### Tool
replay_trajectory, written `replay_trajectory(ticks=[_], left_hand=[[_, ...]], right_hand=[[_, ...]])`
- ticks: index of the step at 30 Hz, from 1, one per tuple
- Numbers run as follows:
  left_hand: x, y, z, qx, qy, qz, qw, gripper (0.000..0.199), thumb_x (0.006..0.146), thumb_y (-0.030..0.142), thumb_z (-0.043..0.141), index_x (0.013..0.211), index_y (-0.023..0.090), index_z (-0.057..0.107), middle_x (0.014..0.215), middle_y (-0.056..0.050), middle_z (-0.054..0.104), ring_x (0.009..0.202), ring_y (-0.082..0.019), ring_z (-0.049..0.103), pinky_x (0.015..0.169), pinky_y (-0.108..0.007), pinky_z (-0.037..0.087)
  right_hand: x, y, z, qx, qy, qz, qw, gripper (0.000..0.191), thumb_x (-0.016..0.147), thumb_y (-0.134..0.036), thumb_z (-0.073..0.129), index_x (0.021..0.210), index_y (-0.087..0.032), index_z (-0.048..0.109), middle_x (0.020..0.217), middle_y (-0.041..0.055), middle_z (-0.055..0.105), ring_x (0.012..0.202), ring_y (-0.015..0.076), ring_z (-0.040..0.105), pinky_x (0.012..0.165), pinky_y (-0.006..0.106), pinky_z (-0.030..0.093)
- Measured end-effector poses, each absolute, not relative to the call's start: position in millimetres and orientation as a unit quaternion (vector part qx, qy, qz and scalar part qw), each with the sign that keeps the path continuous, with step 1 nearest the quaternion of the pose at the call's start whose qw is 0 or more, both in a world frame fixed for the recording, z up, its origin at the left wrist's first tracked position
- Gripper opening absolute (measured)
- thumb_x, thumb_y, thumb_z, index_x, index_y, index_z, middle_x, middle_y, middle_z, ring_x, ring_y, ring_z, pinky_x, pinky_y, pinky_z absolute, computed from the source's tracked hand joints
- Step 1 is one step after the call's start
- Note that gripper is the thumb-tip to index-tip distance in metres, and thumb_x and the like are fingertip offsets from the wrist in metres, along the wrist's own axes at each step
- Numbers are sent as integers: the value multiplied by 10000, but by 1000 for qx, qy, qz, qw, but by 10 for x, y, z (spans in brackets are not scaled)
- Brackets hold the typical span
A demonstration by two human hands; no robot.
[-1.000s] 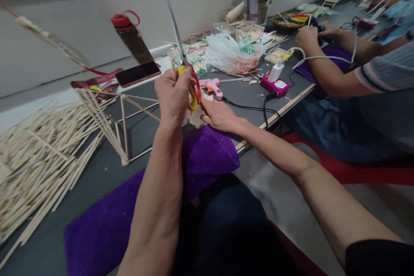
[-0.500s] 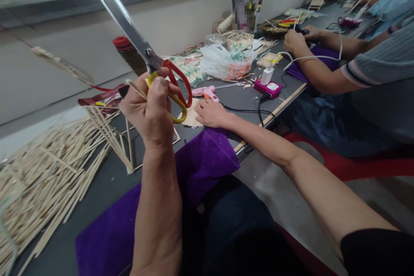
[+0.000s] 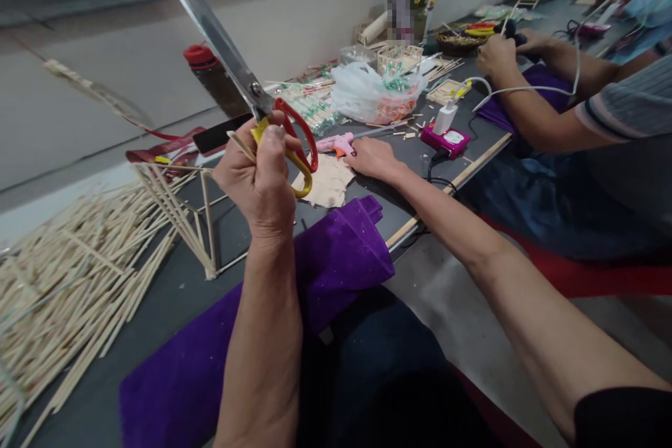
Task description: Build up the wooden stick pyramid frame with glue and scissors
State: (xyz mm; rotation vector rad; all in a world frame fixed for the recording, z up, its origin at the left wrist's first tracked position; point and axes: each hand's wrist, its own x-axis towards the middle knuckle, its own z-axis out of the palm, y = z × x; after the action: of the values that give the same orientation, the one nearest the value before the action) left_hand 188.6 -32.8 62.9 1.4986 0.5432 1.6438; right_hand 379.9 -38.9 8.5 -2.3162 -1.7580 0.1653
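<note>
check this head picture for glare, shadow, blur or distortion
Head view: the scissors show a pale sheen; the lap sinks into near-black shadow; a pixelated patch hides part of the background; the right forearm looks stretched, probably by a wide lens; the table's far end looks soft.

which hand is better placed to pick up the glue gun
Right, I'd judge: the right hand is at the glue gun, while the left hand is occupied with scissors and a stick.

You hold scissors (image 3: pixel 243 74), red-and-yellow-handled, blades slanting toward the upper left, a pale stick (image 3: pixel 241 147) beside them; the pink glue gun (image 3: pixel 333 143) lies just above the frame's centre, handle partly hidden.
</note>
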Motion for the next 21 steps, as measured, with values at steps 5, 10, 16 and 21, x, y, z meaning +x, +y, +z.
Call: replay_trajectory(ticks=[5, 10, 16, 21], left_hand=[[1907, -363, 651, 581, 196, 691, 383, 140, 875, 244, 657, 860, 228, 795, 615, 2, 685, 409, -69, 331, 441, -316, 196], [1890, -353, 659, 573, 198, 694, 388, 160, 880, 246, 656, 803, 238, 797, 654, -7, 698, 432, -68, 369, 444, -307, 222], [1892, -323, 649, 568, 188, 697, 395, 237, 906, 264, 652, 690, 243, 747, 755, -26, 699, 465, -73, 417, 446, -303, 202], [1910, -338, 665, 560, 180, 705, 398, 245, 881, 222, 651, 653, 200, 741, 695, -60, 673, 524, -97, 488, 457, -279, 253]], right_hand=[[3813, -210, 51, -809, -568, 89, 126, 397, 840, -351, 626, 1134, -105, 728, 1171, 207, 721, 1110, 364, 679, 888, 386, 525], [3926, -224, -37, -836, -508, 81, 192, 499, 948, -387, 417, 1281, -75, 619, 1234, 224, 685, 1133, 342, 667, 889, 396, 528], [4041, -201, -111, -806, -448, 109, 370, 355, 861, -354, 485, 1105, -149, 640, 1098, 136, 713, 1009, 295, 658, 891, 424, 521], [4182, -83, -172, -755, -417, 125, 490, 356, 793, -309, 495, 1081, -159, 641, 1029, 92, 706, 943, 242, 639, 883, 409, 522]])
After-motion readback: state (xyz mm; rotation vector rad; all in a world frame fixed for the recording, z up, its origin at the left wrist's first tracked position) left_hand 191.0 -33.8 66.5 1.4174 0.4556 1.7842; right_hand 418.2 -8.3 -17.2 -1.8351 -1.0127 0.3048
